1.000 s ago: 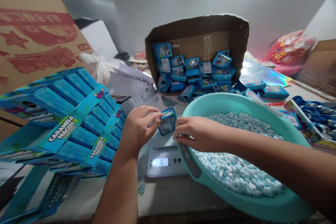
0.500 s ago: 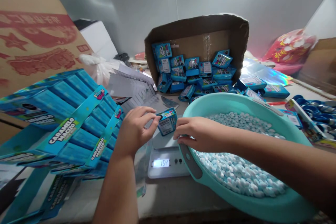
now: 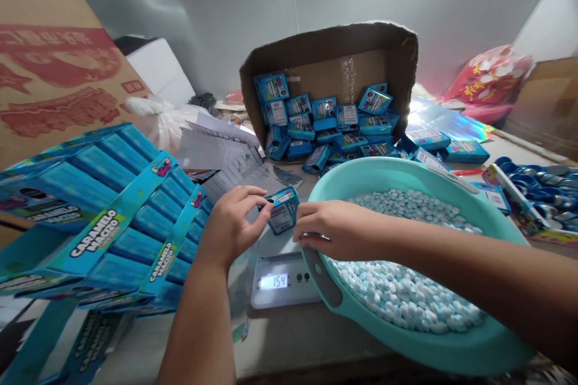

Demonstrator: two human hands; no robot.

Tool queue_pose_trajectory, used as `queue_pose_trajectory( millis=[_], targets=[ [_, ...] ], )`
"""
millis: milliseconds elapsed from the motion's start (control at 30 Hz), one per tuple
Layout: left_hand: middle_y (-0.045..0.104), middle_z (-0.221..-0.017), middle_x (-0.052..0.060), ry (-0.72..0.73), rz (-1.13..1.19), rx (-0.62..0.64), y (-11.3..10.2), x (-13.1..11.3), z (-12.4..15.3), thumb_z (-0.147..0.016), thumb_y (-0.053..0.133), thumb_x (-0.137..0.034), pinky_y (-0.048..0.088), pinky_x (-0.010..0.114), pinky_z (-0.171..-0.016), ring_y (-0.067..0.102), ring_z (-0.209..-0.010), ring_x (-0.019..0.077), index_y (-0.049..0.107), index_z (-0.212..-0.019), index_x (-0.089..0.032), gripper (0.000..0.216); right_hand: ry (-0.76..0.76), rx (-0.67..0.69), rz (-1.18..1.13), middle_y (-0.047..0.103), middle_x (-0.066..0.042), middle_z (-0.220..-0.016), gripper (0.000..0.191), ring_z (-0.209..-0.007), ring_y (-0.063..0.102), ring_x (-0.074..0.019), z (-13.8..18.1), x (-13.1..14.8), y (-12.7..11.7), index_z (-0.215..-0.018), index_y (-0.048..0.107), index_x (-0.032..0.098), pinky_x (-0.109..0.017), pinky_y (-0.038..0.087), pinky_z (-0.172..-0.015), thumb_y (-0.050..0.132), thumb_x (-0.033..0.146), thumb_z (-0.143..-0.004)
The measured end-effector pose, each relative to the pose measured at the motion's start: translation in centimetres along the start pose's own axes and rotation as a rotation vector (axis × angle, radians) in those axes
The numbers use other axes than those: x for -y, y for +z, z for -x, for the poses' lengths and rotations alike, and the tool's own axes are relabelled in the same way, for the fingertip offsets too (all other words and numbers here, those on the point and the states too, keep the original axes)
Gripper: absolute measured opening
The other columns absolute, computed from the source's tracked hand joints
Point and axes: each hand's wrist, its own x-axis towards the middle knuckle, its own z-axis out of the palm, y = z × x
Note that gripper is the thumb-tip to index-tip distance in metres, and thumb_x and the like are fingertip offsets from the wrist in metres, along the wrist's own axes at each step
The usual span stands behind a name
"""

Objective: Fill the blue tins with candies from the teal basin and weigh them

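Observation:
A small blue candy box (image 3: 283, 216) stands on the white kitchen scale (image 3: 286, 292), whose lit display reads 154. At its upper left corner, my left hand (image 3: 239, 216) has thumb and fingers bent together, pinching the edge. My right hand (image 3: 323, 228) is on the other side, close to the box, its fingers curled down and closed. What lies in those fingers is hidden. The right forearm crosses a turquoise basin (image 3: 374, 174) with grey handles, which overlaps the scale's right side. Inside it lie many white and pale blue candies (image 3: 415, 298).
Behind, a tipped cardboard carton (image 3: 329, 51) holds several blue candy boxes (image 3: 325, 108), some spilling out in front. To the left lean display trays (image 3: 117, 216) packed with blue boxes. A tray of blue spoon-like pieces (image 3: 537, 183) lies at the right. A large printed carton (image 3: 49, 72) stands far left.
The whole view has shifted slightly, so things appear a little further left. Both hands keep nearly the same pose by the box, and the display still reads 154.

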Motion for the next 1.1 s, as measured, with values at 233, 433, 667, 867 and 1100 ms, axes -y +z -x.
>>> queue_pose_trajectory(
  millis=[233, 433, 667, 867, 1100],
  targets=[
    [0.07, -0.106, 0.009, 0.002, -0.138, -0.082, -0.1, 0.0, 0.1, -0.094, 0.054, -0.031, 0.049, 0.042, -0.092, 0.063, -0.103, 0.0258, 0.067, -0.103, -0.016, 0.022, 0.002, 0.012, 0.01, 0.061, -0.007, -0.094, 0.016, -0.08, 0.055, -0.0152, 0.0, -0.1, 0.1, -0.092, 0.07, 0.013, -0.029, 0.042, -0.074, 0.054, 0.009, -0.09],
    [0.071, -0.103, 0.009, 0.023, -0.169, -0.13, -0.3, -0.2, 0.1, -0.095, 0.052, -0.03, 0.049, 0.041, -0.088, 0.064, -0.1, 0.0251, 0.067, -0.099, -0.018, 0.02, 0.009, 0.015, 0.017, 0.062, -0.007, -0.095, 0.015, -0.081, 0.056, -0.0157, -0.1, -0.1, 0.1, -0.093, 0.069, 0.014, -0.029, 0.043, -0.075, 0.054, 0.011, -0.092],
    [0.071, -0.106, 0.008, 0.047, -0.107, -0.108, -0.5, -0.8, 0.0, -0.093, 0.055, -0.032, 0.048, 0.042, -0.093, 0.063, -0.104, 0.0252, 0.065, -0.105, -0.02, 0.019, -0.008, -0.031, -0.004, 0.063, -0.008, -0.097, 0.016, -0.083, 0.058, -0.0162, 0.2, -0.2, 0.1, -0.093, 0.069, 0.015, -0.029, 0.044, -0.076, 0.054, 0.01, -0.091],
    [0.056, -0.138, 0.015, -0.358, 0.04, 0.162, 0.5, 0.1, 0.4, -0.072, 0.077, -0.045, 0.046, 0.048, -0.104, 0.054, -0.128, 0.0329, 0.034, -0.148, -0.021, 0.09, 0.076, -0.09, 0.09, 0.061, -0.005, -0.092, 0.016, -0.078, 0.055, -0.0148, 0.0, -0.3, -0.8, -0.094, 0.069, 0.015, -0.028, 0.038, -0.069, 0.054, 0.012, -0.092],
    [0.072, -0.112, 0.014, -0.559, 0.442, 0.301, 2.0, 1.8, 0.8, -0.066, 0.077, -0.027, 0.059, 0.037, -0.079, 0.071, -0.102, 0.0291, 0.048, -0.138, -0.017, 0.078, 0.284, -0.125, 0.203, 0.066, -0.007, -0.098, 0.019, -0.078, 0.055, -0.0164, 0.1, -1.3, -1.3, -0.094, 0.068, 0.017, -0.028, 0.035, -0.066, 0.051, 0.012, -0.088]
  ],
)
